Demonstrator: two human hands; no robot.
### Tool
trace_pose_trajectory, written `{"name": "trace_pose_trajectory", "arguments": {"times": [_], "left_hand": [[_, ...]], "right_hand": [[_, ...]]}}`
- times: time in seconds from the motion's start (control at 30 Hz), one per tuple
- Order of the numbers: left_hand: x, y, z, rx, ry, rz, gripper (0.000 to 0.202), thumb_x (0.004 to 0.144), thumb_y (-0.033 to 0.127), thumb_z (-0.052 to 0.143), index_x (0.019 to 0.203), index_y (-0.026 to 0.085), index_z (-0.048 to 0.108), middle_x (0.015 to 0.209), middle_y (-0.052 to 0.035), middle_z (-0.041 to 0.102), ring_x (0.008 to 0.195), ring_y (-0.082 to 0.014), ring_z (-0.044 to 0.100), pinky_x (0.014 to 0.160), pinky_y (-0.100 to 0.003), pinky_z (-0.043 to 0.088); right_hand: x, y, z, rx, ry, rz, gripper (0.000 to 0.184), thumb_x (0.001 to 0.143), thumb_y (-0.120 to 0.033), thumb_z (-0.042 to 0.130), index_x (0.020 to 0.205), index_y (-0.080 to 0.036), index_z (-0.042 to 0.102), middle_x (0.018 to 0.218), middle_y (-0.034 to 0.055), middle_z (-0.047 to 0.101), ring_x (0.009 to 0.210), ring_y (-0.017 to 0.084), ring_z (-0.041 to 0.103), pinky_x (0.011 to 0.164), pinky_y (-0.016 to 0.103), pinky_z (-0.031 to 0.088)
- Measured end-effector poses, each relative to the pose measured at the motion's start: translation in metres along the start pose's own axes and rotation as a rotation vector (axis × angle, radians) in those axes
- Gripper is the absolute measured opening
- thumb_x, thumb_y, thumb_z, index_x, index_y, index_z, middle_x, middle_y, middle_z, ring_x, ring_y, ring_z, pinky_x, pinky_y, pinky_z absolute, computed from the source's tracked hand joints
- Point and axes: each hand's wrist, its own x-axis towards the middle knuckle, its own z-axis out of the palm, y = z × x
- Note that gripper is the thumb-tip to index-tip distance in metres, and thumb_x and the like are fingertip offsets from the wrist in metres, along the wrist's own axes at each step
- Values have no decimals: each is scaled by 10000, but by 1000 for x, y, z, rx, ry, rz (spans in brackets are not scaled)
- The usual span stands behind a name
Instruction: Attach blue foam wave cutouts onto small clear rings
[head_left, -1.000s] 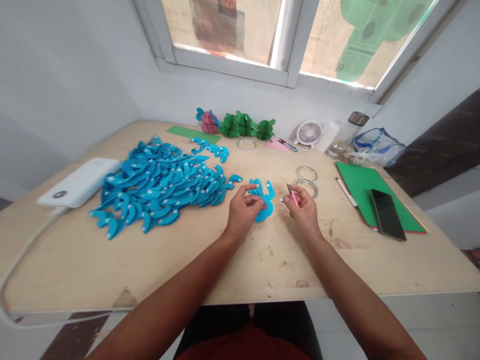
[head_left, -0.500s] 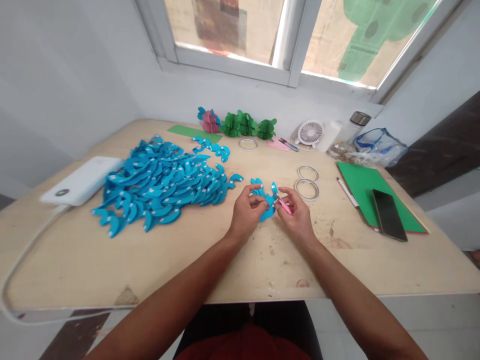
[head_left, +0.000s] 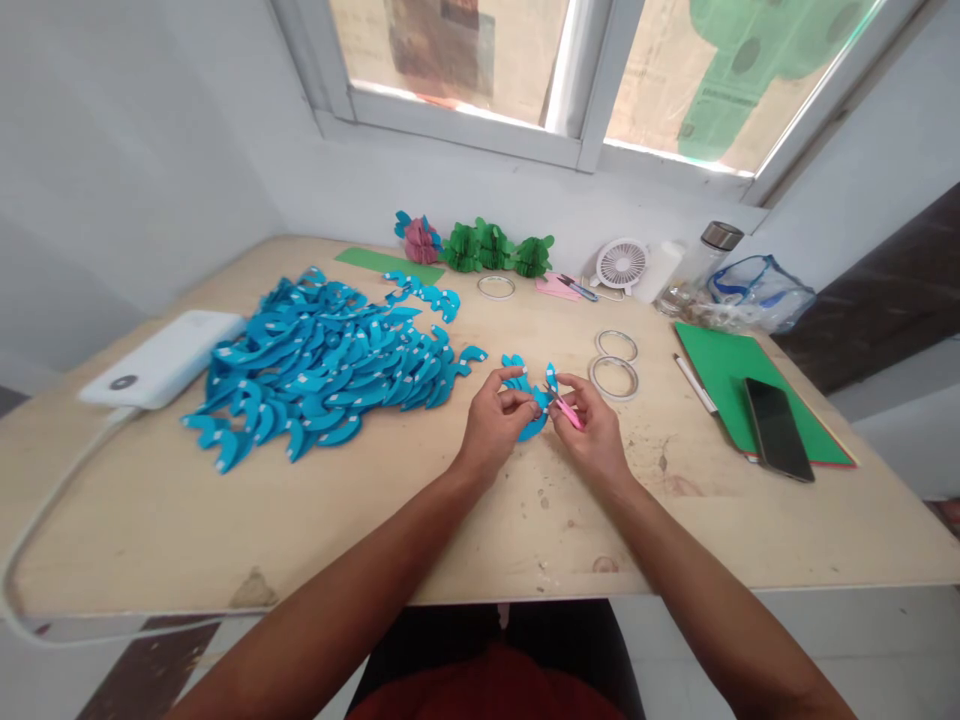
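The paper (head_left: 533, 429) is blue, thin and curvy, like the bendy bits in the big pile (head_left: 322, 360). It sits between the hands. The left hand (head_left: 486, 425) pinches its edge; the right hand (head_left: 594, 432) grips a skinny pink tool (head_left: 571, 414). Fingers hide some paper, and the tool's tip is too tiny to make out.

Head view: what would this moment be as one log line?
left hand: holding blue paper piece | right hand: holding pink-handled tool, tip at piece | nearby: blue paper pile, silver rings
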Motion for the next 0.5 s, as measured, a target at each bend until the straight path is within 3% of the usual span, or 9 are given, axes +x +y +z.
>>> {"name": "trace_pose_trajectory", "arguments": {"times": [0.5], "left_hand": [[1,-1,0,-41,-24,-6,499,581,172,662,1055,155,509,596,47,625,566,-110,583,627,-235,470]], "right_hand": [[-1,-3,-1,-86,2,-46,415,737,-153,530,1148,-211,541,739,-15,597,555,103,514,542,210,413]]}}
